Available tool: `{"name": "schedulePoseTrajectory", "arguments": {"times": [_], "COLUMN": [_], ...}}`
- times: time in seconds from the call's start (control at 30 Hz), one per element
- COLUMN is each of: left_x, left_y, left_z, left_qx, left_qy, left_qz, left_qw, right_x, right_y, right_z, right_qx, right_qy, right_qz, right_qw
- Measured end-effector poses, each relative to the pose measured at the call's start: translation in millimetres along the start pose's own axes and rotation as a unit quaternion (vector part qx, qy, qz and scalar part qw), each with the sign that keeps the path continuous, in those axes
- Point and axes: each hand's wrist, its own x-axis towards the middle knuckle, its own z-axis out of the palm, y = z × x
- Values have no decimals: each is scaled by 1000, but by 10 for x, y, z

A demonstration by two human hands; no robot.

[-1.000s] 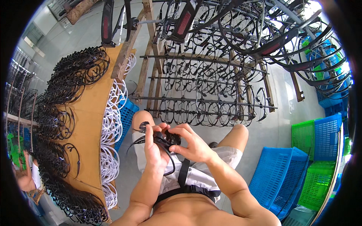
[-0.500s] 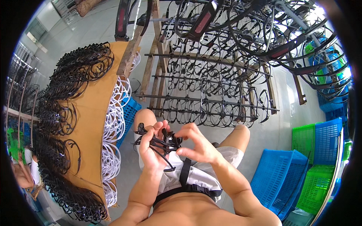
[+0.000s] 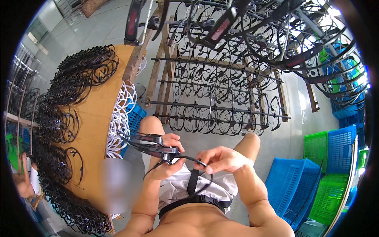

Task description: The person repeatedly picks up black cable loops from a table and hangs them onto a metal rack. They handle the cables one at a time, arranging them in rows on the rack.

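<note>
Both forearms rise from the lower edge and meet over the person's lap. The left hand [image 3: 167, 152] is curled shut around a small bundle of black frames [image 3: 148, 143], thumb on top, with the bundle jutting out to the left above the left knee. The right hand [image 3: 221, 158] sits just beside it, fingers bent and pinched narrow on a thin black curved wire [image 3: 197, 162] that loops from the bundle down across the white shorts [image 3: 185, 187]. The two hands are close together, and whether they touch cannot be told. To the left stands a wooden table [image 3: 96, 118], its outer edges lined with heaps of black frames [image 3: 85, 69] and its near edge with a row of white frames [image 3: 122, 108]; a blue crate [image 3: 136, 116] shows under that edge, its contents hidden. Ahead, a wooden rack [image 3: 221, 91] carries rows of hanging black frames, and more hang overhead. On the right, well apart from the hands, blue crates [image 3: 290, 189] and green crates [image 3: 329, 197] lean stacked on the floor; what they hold cannot be seen. Another person's hand [image 3: 21, 179] appears at the far left edge.
</note>
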Motion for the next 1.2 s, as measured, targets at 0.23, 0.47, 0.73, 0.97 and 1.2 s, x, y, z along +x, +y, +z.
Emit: {"name": "schedulePoseTrajectory", "arguments": {"times": [0.23,0.47,0.73,0.97,1.2], "left_x": [-95,-116,15,162,120], "left_y": [20,-10,-516,-946,-1042], "left_z": [312,130,101,-26,-115], "left_qx": [-433,-242,137,384,336], "left_qy": [359,362,246,199,126], "left_qz": [-108,-54,-53,-98,-78], "left_qw": [820,899,958,896,930], "right_x": [61,432,1654,1745,1628], "right_y": [-8,-622,-187,-17,-52], "right_z": [147,-72,-848,-801,-691], "right_qx": [333,175,-82,-162,-204], "right_qy": [-141,116,271,435,422], "right_qz": [-118,-338,-180,-157,-141], "right_qw": [925,917,942,872,872]}}
